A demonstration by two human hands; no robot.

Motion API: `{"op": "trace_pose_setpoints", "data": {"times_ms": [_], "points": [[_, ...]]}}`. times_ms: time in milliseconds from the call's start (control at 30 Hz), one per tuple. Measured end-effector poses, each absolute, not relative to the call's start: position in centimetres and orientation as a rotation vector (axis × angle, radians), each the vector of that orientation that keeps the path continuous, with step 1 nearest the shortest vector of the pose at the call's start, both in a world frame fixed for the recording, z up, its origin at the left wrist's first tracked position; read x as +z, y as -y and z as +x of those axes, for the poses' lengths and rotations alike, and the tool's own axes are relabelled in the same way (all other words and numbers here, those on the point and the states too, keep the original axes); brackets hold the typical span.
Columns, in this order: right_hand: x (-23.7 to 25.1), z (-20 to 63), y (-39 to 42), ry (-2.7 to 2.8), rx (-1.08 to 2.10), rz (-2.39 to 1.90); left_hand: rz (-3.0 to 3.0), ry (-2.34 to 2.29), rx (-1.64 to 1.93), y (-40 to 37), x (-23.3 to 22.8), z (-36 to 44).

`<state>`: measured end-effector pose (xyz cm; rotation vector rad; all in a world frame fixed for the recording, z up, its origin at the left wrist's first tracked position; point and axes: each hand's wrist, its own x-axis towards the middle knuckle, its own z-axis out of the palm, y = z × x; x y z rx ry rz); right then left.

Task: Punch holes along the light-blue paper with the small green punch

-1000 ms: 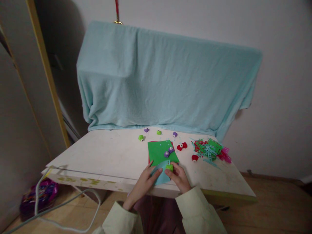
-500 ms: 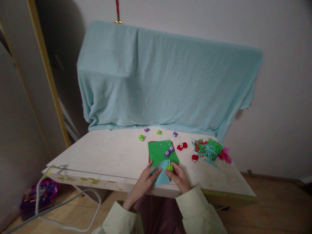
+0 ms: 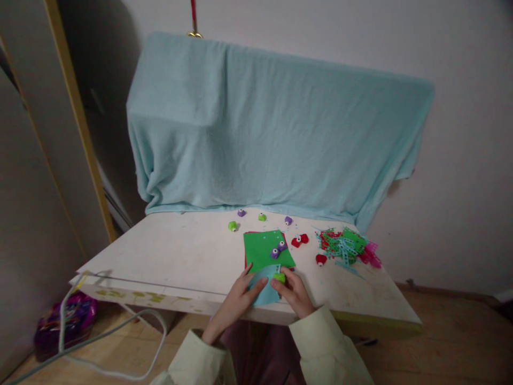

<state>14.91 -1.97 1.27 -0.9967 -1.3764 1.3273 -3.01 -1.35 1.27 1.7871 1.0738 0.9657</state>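
Note:
A light blue sheet of paper (image 3: 266, 294) is held over the table's front edge, with a few small punched holes along its top right. My left hand (image 3: 243, 290) pinches its left part between thumb and fingers. In my right hand (image 3: 294, 291) is a small lime-green craft punch (image 3: 279, 277), gripped at the paper's right edge; the fingers partly hide it. Just beyond lies a stack of coloured paper with a green sheet (image 3: 260, 247) on top. Two purple punches (image 3: 274, 253) rest on that sheet, among tiny blue paper bits.
More punches stand farther back: green (image 3: 233, 226), purple (image 3: 288, 220) and red (image 3: 296, 242). One red punch (image 3: 320, 260) sits beside a heap of cut paper scraps (image 3: 342, 247) at right. A light blue cloth (image 3: 276, 128) hangs behind the white table (image 3: 172, 256). A cable (image 3: 160, 342) loops at lower left.
Both hands stay almost in place; the green punch and the blue paper have barely shifted. The other things lie as before.

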Motion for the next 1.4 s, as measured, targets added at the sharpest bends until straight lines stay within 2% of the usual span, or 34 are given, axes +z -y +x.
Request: {"op": "trace_pose_setpoints", "data": {"times_ms": [1400], "points": [[0.9, 15.2, 2.4, 1.414, 1.265, -1.113, 1.912, -1.053, 0.976, 1.6, 2.3, -2.5]]}}
